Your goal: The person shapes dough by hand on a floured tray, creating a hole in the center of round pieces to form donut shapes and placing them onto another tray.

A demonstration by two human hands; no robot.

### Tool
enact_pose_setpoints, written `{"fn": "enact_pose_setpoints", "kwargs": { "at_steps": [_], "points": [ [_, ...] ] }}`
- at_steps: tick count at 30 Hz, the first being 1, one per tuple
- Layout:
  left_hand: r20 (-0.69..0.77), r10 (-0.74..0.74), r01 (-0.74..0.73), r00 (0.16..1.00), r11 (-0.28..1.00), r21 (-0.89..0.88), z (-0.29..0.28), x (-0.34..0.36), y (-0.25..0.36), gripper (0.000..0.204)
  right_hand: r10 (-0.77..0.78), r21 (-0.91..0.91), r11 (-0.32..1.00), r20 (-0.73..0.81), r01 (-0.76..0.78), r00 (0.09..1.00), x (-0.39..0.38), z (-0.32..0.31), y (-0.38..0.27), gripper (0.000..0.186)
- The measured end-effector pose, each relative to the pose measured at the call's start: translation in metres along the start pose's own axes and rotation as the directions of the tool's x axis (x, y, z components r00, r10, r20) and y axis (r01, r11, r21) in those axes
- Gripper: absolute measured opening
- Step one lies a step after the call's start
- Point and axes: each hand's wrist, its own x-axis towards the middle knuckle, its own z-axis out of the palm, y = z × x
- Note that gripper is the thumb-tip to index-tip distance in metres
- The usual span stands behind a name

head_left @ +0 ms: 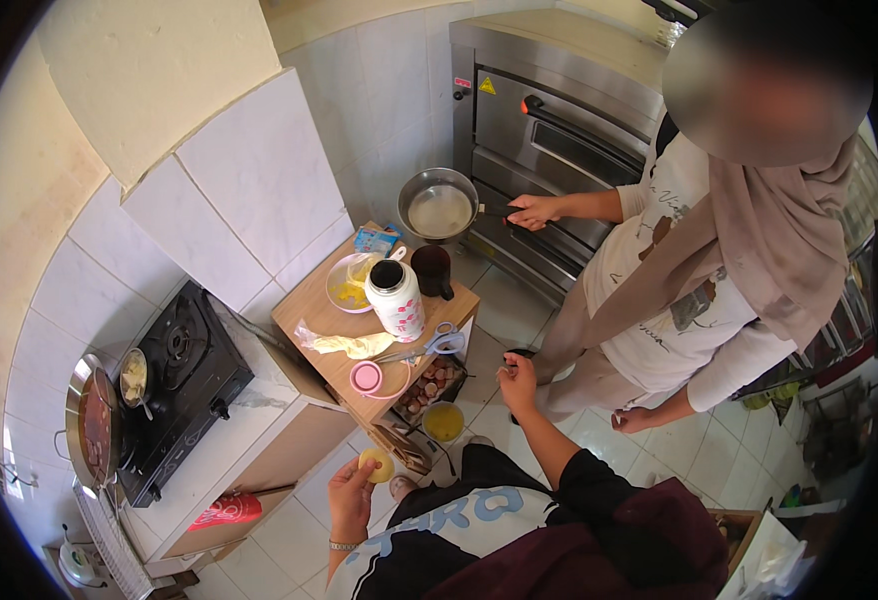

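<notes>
Above tiled floor [587, 432], left hand [350, 496] pinches yellow disc [380, 463]; right hand [517, 384] curls, contents unclear.

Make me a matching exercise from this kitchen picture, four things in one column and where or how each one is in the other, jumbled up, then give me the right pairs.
Things
1. Round, flat yellow piece
2. Round steel pan with one dark handle
3. White flask with pink pattern
4. Wide steel pan with side handle

Places and states
A. Upright on the light wooden tabletop
B. Holding reddish-brown contents
C. In the fingers of the wearer's left hand
D. In the co-worker's hand

Pairs: 1-C, 2-D, 3-A, 4-B
</notes>
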Motion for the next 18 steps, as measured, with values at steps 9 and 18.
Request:
{"fn": "enact_pose_setpoints", "kwargs": {
  "at_steps": [9,18],
  "points": [
    [0.029,0.005,-0.005,1.000,1.000,0.000,0.000,0.002,-0.001,0.025,-0.022,-0.014,1.000,0.000,0.022,1.000,0.000,-0.001,-0.002,0.031],
    [0.042,0.004,-0.004,0.999,1.000,0.001,-0.001,0.002,-0.001,0.026,0.011,0.010,1.000,-0.017,-0.011,1.000,-0.002,-0.004,-0.009,0.031]
  ]
}}
